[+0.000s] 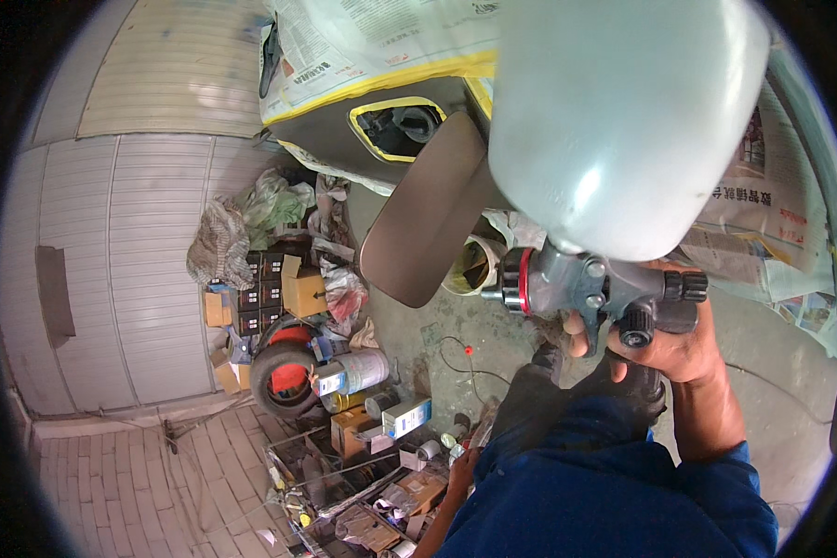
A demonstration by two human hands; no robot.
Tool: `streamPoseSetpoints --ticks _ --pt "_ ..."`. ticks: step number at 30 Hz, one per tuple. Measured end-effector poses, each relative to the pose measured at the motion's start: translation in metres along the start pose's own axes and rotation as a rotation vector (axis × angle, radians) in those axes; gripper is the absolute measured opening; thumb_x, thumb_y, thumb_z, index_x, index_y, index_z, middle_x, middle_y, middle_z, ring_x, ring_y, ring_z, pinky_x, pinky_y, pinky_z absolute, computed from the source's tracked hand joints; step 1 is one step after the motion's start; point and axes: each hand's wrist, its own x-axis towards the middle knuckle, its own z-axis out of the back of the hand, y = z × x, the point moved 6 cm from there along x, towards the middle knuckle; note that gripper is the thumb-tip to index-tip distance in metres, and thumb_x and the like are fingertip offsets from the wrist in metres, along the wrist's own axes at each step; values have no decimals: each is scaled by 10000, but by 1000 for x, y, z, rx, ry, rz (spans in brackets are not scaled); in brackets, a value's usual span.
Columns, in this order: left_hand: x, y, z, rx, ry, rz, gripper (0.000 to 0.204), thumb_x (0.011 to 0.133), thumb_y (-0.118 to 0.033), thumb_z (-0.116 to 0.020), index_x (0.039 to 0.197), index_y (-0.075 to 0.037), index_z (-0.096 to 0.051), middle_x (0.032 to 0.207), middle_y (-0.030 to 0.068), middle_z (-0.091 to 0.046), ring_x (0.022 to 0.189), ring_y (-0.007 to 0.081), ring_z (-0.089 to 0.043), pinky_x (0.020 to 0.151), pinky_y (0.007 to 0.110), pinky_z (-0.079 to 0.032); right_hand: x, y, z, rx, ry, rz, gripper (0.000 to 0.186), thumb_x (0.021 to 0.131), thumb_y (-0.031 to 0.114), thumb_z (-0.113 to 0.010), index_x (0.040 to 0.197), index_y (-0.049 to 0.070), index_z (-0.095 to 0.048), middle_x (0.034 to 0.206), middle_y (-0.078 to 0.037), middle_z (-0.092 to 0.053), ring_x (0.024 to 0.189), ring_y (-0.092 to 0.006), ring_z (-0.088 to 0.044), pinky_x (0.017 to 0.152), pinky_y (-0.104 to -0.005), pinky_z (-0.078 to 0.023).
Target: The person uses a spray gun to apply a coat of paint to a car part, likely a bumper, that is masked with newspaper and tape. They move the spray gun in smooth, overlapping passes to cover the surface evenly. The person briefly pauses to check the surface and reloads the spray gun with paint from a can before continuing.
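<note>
My right hand (670, 349) grips a spray gun (595, 293) with a red ring, held high in front of me, its large translucent cup (623, 121) filling the upper right. Just left of the gun a metallic brown oval panel (423, 209) hangs beside a taped opening (395, 126) in a bodywork part (325, 112) masked with newspaper and yellow tape. At the bottom, low beside my body, my left hand (463, 463) has curled fingers; what they hold is too small to make out.
Boxes (302, 293), bundled cloths (214, 246), a tyre (279, 391) and cans (363, 372) line the shutter wall (158, 307) at left. A cluttered metal cart (302, 484) stands below. A bucket (465, 270) sits behind the gun. A hose (479, 372) crosses the floor. Newspaper masking (753, 251) covers the right side.
</note>
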Motion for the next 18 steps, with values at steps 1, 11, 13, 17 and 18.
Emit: streamPoseSetpoints --ticks 1,11,13,17,18 --pt "2 3 0 26 -2 1 464 1035 -438 -447 1216 -94 -700 1049 194 -729 1009 324 -697 866 411 -516 -1 -1 -2 17 32 -27 487 791 53 -744 1204 -127 -559 957 -235 -711 789 -295 -735 480 -309 -597" --pt "-3 -3 7 -20 6 18 464 1028 -447 -446 1223 -109 -698 1034 206 -723 993 336 -697 852 411 -517 -3 -6 4 47 62 -36 453 831 28 -705 1227 -118 -539 945 -256 -701 783 -318 -731 468 -326 -587" --pt "-2 -8 9 58 12 27 456 1029 -439 -451 1218 -108 -702 1030 199 -727 986 328 -700 848 409 -518 -3 -9 6 -32 103 -43 539 852 18 -684 1329 -65 -446 1025 -279 -683 824 -344 -728 473 -331 -589" --pt "1 -4 8 40 6 23 449 1034 -427 -451 1203 -100 -709 1025 186 -736 985 314 -705 845 407 -523 -5 -16 4 -82 167 -43 547 841 17 -716 1307 -103 -456 985 -287 -693 818 -334 -735 482 -326 -598" --pt "2 -2 6 14 6 13 452 1036 -430 -448 1201 -101 -709 1025 185 -737 986 313 -705 844 408 -523 -5 -18 4 -88 148 -81 552 837 13 -717 1307 -109 -453 970 -285 -695 814 -329 -736 480 -324 -598"
